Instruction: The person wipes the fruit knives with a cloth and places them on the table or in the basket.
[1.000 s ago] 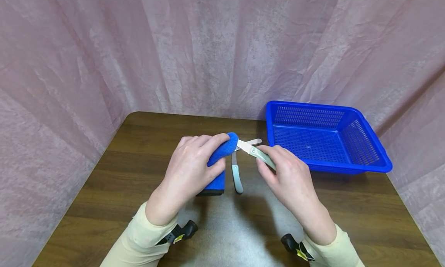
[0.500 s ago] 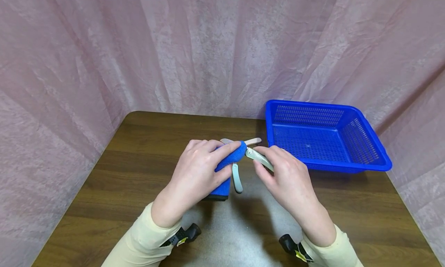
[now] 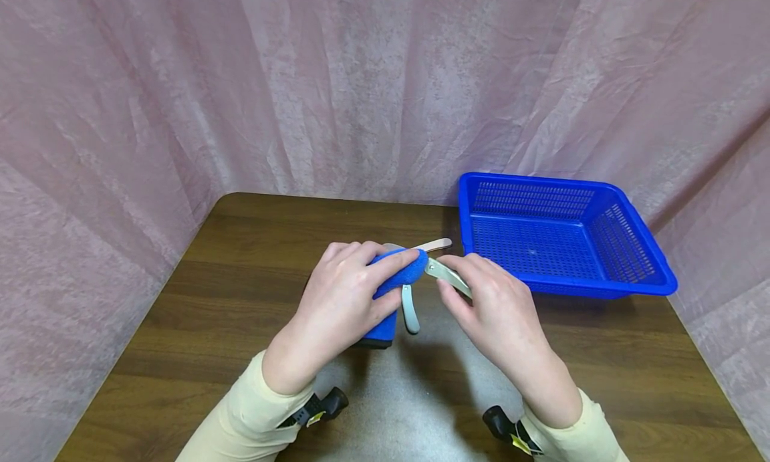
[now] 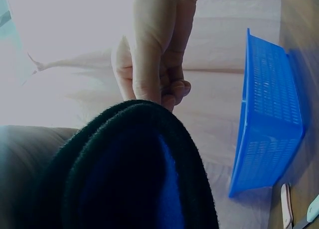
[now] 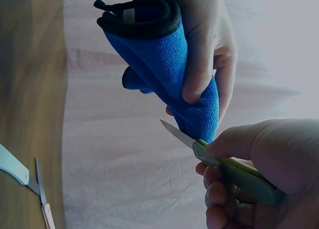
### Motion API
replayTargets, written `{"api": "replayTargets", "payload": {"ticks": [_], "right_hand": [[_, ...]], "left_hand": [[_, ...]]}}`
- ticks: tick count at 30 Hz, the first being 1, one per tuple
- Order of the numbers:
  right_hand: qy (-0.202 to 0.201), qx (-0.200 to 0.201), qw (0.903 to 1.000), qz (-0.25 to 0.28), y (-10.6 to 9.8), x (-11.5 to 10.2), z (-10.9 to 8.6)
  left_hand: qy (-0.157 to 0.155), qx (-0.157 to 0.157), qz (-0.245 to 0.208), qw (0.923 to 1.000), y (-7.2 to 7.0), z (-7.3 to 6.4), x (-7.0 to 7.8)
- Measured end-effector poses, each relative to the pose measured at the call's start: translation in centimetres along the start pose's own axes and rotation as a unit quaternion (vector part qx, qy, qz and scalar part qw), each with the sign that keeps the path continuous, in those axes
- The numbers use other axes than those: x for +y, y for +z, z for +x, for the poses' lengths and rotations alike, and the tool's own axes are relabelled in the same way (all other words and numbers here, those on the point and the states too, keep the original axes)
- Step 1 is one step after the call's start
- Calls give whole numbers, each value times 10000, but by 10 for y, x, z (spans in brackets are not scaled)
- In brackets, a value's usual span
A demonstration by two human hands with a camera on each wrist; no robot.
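Note:
My left hand point(image 3: 343, 288) grips a folded blue cloth point(image 5: 149, 59) with dark trim, thumb on one side and fingers on the other. Above the table, my right hand point(image 3: 496, 298) holds a folding knife point(image 5: 244, 174) by its pale green handle, thumb along its top. In the right wrist view the bare blade point(image 5: 177, 133) points up toward the cloth and overlaps its lower end. From the head the cloth's end hides that blade. A light blue-handled knife point(image 3: 410, 309) lies under the cloth's end, partly covered. Behind it lies another knife with a pinkish handle point(image 3: 438, 245).
A blue plastic basket point(image 3: 568, 285) with slotted walls stands at the back right of the wooden table point(image 3: 271, 231). It sits just beyond my right hand. Pink curtains point(image 3: 361, 94) hang behind the table.
My left hand has moved the cloth to the right and slightly nearer, from the blade's tip region up to the handle, covering the blade. My right hand has barely moved.

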State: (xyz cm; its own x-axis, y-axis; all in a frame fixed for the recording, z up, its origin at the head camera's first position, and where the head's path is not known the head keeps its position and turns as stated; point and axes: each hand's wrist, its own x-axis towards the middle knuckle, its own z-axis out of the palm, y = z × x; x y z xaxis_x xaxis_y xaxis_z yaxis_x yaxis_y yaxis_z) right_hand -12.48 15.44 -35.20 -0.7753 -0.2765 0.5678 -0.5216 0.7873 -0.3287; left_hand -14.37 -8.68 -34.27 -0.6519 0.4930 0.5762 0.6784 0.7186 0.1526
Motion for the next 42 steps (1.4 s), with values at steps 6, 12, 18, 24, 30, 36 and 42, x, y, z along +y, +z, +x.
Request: {"api": "replayTargets", "payload": {"ticks": [6,12,18,24,30,36,42], "right_hand": [[-29,40,10000,-2,-1,0,0],[-50,61,10000,7,-1,1,0],[-40,51,10000,21,-2,1,0],[-75,86,9999,36,-3,1,0],[-77,121,9999,36,-4,2,0],[-55,135,9999,76,-5,2,-1],[-14,159,9998,100,-6,1,-1]], "left_hand": [[-54,12,26,10000,-1,1,-1],[-94,132,46,9999,-1,0,-3],[-149,189,80,9997,0,1,-5],[-197,248,44,9995,-1,1,-7],[-340,178,18,9993,-1,1,-8],[-431,129,-13,9990,-3,2,-9],[-475,124,-7,9988,-4,2,-10]]}}
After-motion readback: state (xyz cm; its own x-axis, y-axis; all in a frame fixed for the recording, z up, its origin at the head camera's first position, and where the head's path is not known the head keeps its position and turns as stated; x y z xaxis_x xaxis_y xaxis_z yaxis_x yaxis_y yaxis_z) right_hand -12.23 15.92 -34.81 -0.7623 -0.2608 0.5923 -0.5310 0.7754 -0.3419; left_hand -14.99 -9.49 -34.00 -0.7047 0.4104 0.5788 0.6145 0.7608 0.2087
